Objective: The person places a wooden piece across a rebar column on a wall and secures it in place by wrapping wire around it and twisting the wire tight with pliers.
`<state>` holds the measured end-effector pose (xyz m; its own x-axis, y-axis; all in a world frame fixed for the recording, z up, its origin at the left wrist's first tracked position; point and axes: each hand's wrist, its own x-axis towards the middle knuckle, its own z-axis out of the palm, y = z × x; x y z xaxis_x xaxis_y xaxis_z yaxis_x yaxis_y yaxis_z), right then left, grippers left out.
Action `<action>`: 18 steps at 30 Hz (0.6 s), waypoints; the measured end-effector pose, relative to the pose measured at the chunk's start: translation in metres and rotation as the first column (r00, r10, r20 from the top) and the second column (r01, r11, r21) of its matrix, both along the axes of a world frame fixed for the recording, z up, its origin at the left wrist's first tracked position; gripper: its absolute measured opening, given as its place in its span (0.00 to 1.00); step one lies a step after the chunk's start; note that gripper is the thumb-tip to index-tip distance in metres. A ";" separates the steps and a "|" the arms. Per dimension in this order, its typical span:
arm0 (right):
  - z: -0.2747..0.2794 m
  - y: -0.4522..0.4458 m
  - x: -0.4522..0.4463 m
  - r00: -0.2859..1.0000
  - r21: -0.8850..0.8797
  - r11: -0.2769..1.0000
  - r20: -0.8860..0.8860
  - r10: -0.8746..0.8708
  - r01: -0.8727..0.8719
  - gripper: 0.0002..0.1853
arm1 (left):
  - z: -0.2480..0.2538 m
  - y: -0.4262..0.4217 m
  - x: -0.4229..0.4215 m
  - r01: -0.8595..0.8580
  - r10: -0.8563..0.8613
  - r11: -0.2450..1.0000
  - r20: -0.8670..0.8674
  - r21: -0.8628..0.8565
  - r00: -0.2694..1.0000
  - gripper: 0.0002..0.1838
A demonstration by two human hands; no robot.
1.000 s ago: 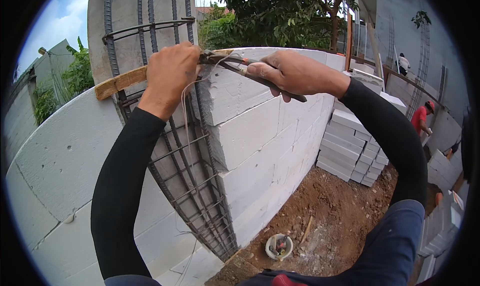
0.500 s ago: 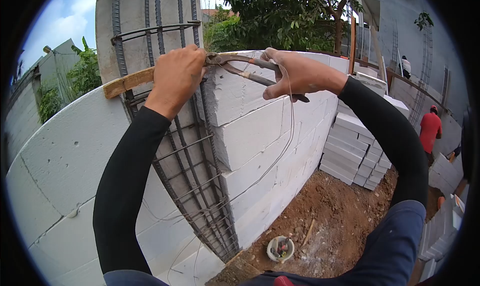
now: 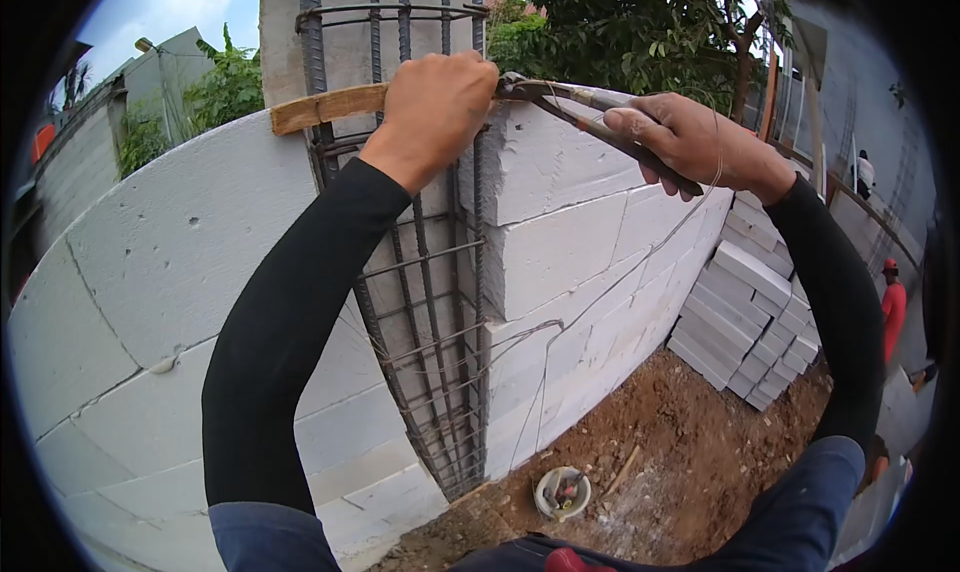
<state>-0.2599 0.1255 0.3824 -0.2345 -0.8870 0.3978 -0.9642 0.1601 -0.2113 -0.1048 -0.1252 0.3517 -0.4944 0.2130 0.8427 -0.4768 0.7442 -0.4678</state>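
Observation:
My right hand (image 3: pixel 690 142) is closed around the dark handles of a pair of pincers (image 3: pixel 600 132). The jaws of the pincers reach left to the top corner of the white block wall (image 3: pixel 560 257), beside my left fingers. My left hand (image 3: pixel 435 107) is closed at the end of a short wooden strip (image 3: pixel 325 109), next to the rebar column cage (image 3: pixel 425 282); its fingertips are hidden, so I cannot make out what it grips. Thin tie wire (image 3: pixel 655 247) hangs from near my right hand to a loose bundle at the cage.
White blocks (image 3: pixel 750 297) are stacked on the soil at the right. Below, a pale bucket (image 3: pixel 562 494) holds tools, with a wooden stick (image 3: pixel 622 469) near it. A person in red (image 3: pixel 893 312) stands at the far right; another person is farther back.
My view has turned, shifting the scene to the right. The pincer handles, spread apart before, are now closer together in my right hand. My left hand stays beside the jaws.

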 end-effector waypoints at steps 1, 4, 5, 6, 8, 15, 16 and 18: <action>0.002 0.000 -0.003 1.000 0.009 1.000 0.005 0.012 -0.012 0.31 | 0.001 0.000 0.000 0.018 -0.018 1.000 0.001 -0.010 1.000 0.15; -0.005 0.002 -0.006 0.981 -0.093 0.995 -0.194 0.003 -0.022 0.31 | 0.002 -0.004 -0.002 -0.002 0.002 1.000 0.001 -0.025 1.000 0.15; -0.006 -0.003 -0.010 0.936 -0.132 0.991 -0.352 -0.012 -0.037 0.31 | 0.002 -0.001 0.001 0.031 -0.031 0.999 0.002 -0.038 1.000 0.15; -0.006 -0.005 -0.001 0.866 -0.160 0.985 -0.499 -0.030 -0.058 0.31 | 0.000 -0.001 0.003 0.045 -0.044 0.999 0.013 -0.029 0.999 0.15; -0.003 0.002 0.011 0.943 -0.063 0.996 -0.322 -0.084 0.067 0.29 | 0.000 -0.001 0.003 0.078 -0.078 0.997 0.025 -0.022 0.997 0.16; 0.011 0.004 -0.006 0.996 0.109 0.991 0.048 0.069 -0.074 0.22 | 0.002 -0.005 0.005 0.123 -0.122 0.990 0.027 -0.064 0.992 0.08; 0.017 0.004 -0.003 0.990 0.150 0.987 0.133 0.039 -0.059 0.21 | 0.002 -0.005 0.007 0.117 -0.116 0.991 0.024 -0.064 0.993 0.07; 0.023 0.005 -0.006 0.950 0.204 0.971 0.308 0.057 -0.125 0.20 | 0.003 -0.008 0.003 0.130 -0.130 0.989 0.017 -0.066 0.991 0.05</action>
<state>-0.2657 0.1304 0.4058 -0.2262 -0.9671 0.1166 -0.8751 0.1492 -0.4604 -0.1021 -0.1332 0.3542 -0.4696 0.3318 0.8182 -0.3717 0.7663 -0.5241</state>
